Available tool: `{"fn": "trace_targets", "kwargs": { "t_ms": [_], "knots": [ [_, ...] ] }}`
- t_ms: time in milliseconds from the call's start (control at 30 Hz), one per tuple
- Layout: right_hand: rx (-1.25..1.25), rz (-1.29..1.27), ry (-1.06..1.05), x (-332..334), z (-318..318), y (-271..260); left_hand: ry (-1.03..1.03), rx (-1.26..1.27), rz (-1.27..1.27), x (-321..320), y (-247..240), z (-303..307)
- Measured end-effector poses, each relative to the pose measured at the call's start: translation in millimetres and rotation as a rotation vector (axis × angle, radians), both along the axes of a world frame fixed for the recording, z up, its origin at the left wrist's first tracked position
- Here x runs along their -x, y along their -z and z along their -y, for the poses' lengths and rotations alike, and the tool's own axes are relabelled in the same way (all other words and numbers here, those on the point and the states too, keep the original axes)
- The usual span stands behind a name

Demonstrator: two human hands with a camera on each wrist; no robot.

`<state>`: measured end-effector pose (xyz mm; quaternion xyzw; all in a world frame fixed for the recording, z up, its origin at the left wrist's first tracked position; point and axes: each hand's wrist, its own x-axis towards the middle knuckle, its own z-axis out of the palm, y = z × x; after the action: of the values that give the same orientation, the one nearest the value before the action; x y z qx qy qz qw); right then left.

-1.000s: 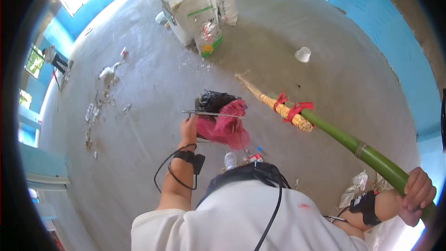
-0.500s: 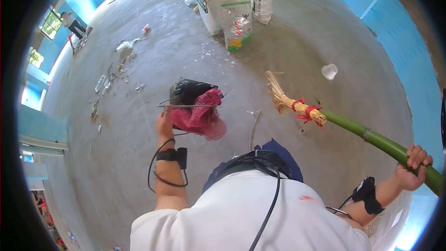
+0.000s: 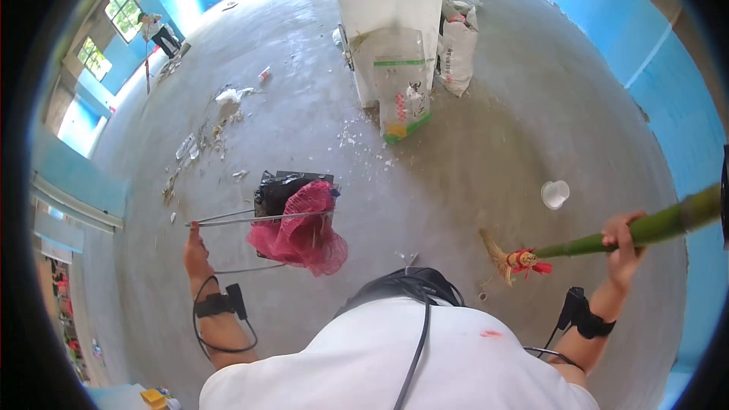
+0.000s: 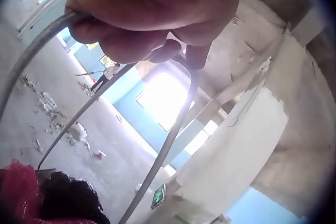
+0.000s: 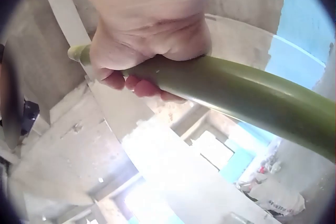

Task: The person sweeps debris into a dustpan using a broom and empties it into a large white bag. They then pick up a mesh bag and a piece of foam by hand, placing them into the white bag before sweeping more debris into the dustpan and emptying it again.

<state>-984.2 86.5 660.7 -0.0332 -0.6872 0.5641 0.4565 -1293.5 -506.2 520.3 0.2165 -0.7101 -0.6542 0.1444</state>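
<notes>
In the head view, my left hand (image 3: 198,258) grips the grey metal handle (image 3: 228,219) of a dark dustpan (image 3: 307,176). A black plastic bag (image 3: 275,196) and a crumpled pink-red mesh bag (image 3: 300,239) lie on the pan. Seen from the left wrist, the fingers curl round the handle's bent end. On the right, my right hand (image 3: 623,252) holds a thick green bamboo pole (image 3: 672,220). A straw broom head (image 3: 497,257), tied with red cloth strips (image 3: 541,266), is at the pole's far end, low by the floor.
A white pillar (image 3: 387,0) stands ahead, with a clear printed bag (image 3: 402,95) and a white sack (image 3: 458,53) beside it. A white plastic tub (image 3: 555,194) sits on the floor at right. Litter (image 3: 186,148) is strewn at left. Another person (image 3: 157,34) stands far back.
My left hand has moved left with the dustpan and the bags on it. The broom head has come nearer my body, and the pole's rear end has swung up. The head view has shifted too.
</notes>
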Motion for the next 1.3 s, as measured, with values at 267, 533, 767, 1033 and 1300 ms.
{"fn": "trace_targets", "kwargs": {
  "t_ms": [267, 533, 767, 1033, 1300],
  "knots": [
    [-0.147, 0.576, -0.133, 262.7, -145.7, -31.2, -0.028, -0.054, -0.087, 103.8, -112.7, -135.0],
    [-0.287, 0.837, -0.304, 620.5, -272.6, 65.4, 0.030, -0.069, 0.013, 347.8, -132.6, -274.7],
    [-0.464, 1.014, -0.460, 909.7, -353.7, 38.9, 0.022, -0.139, -0.041, 559.4, -198.3, -393.6],
    [-0.570, 0.923, -0.525, 1146.8, -510.8, 80.4, -0.098, -0.072, -0.073, 684.7, -270.7, -597.2],
    [-0.509, 1.169, -0.549, 1311.5, -651.1, 75.8, -0.382, -0.034, 0.003, 785.1, -346.1, -771.0]
  ]
}}
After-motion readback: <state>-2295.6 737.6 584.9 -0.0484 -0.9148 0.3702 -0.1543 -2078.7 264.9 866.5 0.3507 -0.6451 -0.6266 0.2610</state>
